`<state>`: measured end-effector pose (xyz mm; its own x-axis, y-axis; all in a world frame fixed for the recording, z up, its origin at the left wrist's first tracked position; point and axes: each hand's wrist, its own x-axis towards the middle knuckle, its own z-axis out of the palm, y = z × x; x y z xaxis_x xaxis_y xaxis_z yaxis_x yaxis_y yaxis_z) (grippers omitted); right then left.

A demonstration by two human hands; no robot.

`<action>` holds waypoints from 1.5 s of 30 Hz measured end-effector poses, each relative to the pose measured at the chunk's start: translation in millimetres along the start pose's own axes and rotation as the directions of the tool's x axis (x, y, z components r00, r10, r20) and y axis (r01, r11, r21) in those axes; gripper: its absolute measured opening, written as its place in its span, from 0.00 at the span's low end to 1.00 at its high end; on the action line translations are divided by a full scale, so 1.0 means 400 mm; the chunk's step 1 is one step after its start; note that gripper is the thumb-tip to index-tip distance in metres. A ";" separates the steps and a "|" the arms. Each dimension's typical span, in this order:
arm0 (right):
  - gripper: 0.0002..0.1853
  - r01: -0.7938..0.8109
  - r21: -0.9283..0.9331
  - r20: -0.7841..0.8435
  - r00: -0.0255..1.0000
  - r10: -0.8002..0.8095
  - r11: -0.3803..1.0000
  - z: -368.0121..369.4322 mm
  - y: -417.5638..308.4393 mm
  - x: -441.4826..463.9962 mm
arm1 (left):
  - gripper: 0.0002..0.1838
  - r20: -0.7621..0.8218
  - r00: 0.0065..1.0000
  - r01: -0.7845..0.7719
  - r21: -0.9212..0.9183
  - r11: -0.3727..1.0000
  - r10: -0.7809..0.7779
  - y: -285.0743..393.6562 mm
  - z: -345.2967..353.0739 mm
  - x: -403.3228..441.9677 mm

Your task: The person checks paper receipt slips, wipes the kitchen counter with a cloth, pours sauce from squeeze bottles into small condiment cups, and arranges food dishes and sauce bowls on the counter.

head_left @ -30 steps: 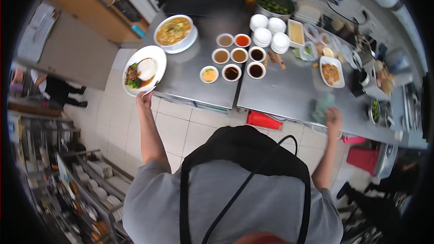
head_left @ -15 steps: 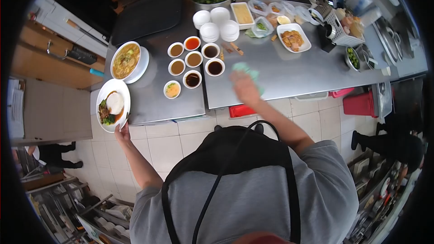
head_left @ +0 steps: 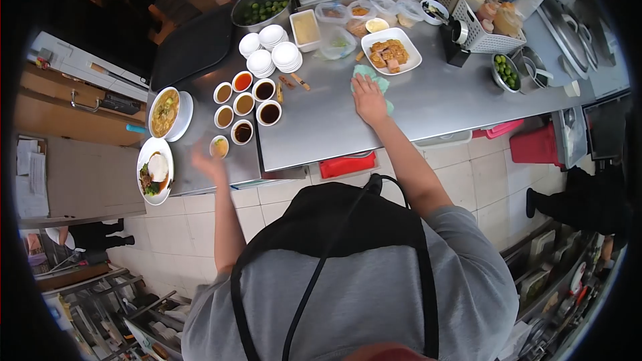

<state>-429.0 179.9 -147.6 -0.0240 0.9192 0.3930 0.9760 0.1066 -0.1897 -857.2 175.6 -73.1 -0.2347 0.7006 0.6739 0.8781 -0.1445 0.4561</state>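
Note:
My right hand (head_left: pixel 370 100) presses a light green cloth (head_left: pixel 381 82) against the steel counter, just below a white square dish (head_left: pixel 412 60) of fried, golden-brown food. My left hand (head_left: pixel 210 160) is smeared by motion beside a small cup (head_left: pixel 219 146) of yellowish sauce with green bits; its fingers are not clear. To its left, at the counter's edge, sits an oval white plate (head_left: pixel 165 158) with rice, meat and greens. Above that plate, a white bowl (head_left: pixel 165 112) of noodle soup rests on a saucer. Several small cups of brown, dark and red sauce (head_left: pixel 242 81) stand between my hands.
Stacked white cups (head_left: pixel 260 63), a metal bowl of limes (head_left: pixel 263 10) and a black tray (head_left: pixel 190 50) stand farther back. Bagged ingredients (head_left: pixel 336 41) and a white basket of bottles (head_left: pixel 491 30) line the back right. Other people are at the edges of view.
My left hand has let go of the rice plate, now at the counter's left edge, and moved right. My right hand has carried the cloth rightward toward the fried-food dish. The view has shifted.

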 end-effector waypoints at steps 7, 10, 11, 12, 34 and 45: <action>0.18 -0.253 -0.026 -0.256 0.937 0.238 0.967 -0.153 0.387 -0.225 | 0.25 0.498 0.799 -0.414 0.051 0.909 0.336 0.322 0.305 0.045; 0.18 -0.493 -0.264 -0.291 0.860 0.419 0.829 -0.195 0.687 -0.415 | 0.20 0.607 0.736 -0.471 0.142 0.871 0.300 0.347 0.381 0.062; 0.17 -0.675 -0.192 -0.293 0.732 0.615 0.712 -0.262 0.723 -0.447 | 0.16 0.663 0.698 -0.493 0.169 0.854 0.272 0.355 0.397 0.066; 0.17 -0.800 -0.128 -0.202 0.600 0.774 0.586 -0.306 0.780 -0.500 | 0.16 0.662 0.698 -0.493 0.168 0.854 0.273 0.359 0.414 0.068; 0.14 -0.449 0.880 0.460 0.887 -0.040 0.158 -0.279 0.013 -0.029 | 0.11 0.934 0.230 0.724 -0.352 0.593 0.274 0.652 0.203 -0.121; 0.25 -0.361 0.692 0.364 0.922 0.130 0.625 -0.167 -0.006 0.068 | 0.12 0.690 0.704 -0.509 0.325 0.797 0.168 0.412 0.335 0.019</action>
<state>-417.6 179.2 -76.2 0.0257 0.9996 0.0104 0.4686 -0.0028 -0.8834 -658.4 250.8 -70.4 0.2703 0.9510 0.1501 0.9549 -0.2448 -0.1681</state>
